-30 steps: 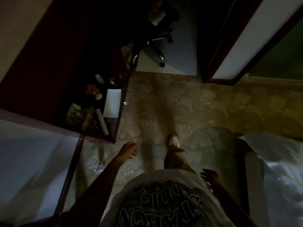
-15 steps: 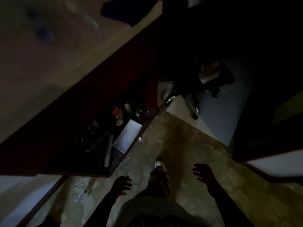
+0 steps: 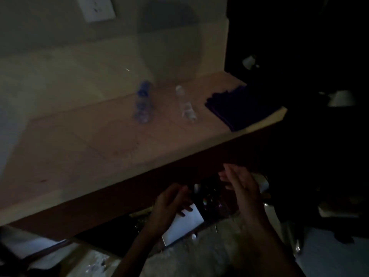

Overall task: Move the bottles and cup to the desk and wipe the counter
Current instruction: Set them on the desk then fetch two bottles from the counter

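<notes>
The room is dim and the view is blurred. A tan counter [image 3: 83, 148] runs across the middle. On it stand a clear bottle with a blue cap and label [image 3: 143, 102] and, to its right, a clear bottle with a pale cap [image 3: 185, 104]. A folded dark purple cloth [image 3: 237, 106] lies at the counter's right end. My left hand [image 3: 171, 202] and my right hand [image 3: 241, 186] are raised below the counter's front edge, fingers apart, holding nothing. No cup is visible.
Under the counter is a low dark shelf with a white sheet [image 3: 185, 222] and small dark items [image 3: 213, 198]. A wall socket plate [image 3: 97, 9] sits at the upper left. A pale lampshade [image 3: 342, 98] shows in the dark at right. Patterned carpet [image 3: 209, 248] lies below.
The view swung up from the floor to the counter, bringing both bottles and the cloth into sight. Both hands rose from my sides toward the counter's front edge.
</notes>
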Available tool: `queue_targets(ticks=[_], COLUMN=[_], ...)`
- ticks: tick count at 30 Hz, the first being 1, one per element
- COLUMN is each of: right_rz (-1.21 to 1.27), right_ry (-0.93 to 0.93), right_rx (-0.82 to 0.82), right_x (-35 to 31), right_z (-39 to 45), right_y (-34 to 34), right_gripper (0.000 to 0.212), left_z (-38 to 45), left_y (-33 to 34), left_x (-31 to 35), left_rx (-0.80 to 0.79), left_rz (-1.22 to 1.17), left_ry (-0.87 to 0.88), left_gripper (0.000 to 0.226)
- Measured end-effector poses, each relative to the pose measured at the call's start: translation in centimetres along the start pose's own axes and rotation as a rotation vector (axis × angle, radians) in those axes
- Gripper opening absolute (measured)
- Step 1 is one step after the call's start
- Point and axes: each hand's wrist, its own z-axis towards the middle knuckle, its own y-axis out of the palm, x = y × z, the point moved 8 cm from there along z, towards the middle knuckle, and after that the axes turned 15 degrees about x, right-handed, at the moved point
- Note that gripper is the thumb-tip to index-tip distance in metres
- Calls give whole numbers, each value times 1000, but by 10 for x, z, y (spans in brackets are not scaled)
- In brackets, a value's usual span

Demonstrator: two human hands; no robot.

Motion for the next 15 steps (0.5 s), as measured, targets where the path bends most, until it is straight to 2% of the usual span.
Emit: queue_targets(ticks=[5, 9, 12, 15], right_rz=[82, -33, -345, -615], right_ry=[-79, -125, -223, -283], right_rx=[-196, -207, -118, -82], right_x=[-79, -114, -130, -135], right_z=[68, 118, 144, 154], right_y=[79, 128, 153, 174], right_gripper=[23, 37, 65, 86], left_z=[40, 96, 157, 204], left_y=[-45, -90, -114, -125], left_x=[122, 179, 189, 182], left_rx=[238, 535, 663, 756], left_rz=[-133, -108, -7, 344], left_ry=[155, 246, 211, 151], left_gripper=[31, 31, 33, 41])
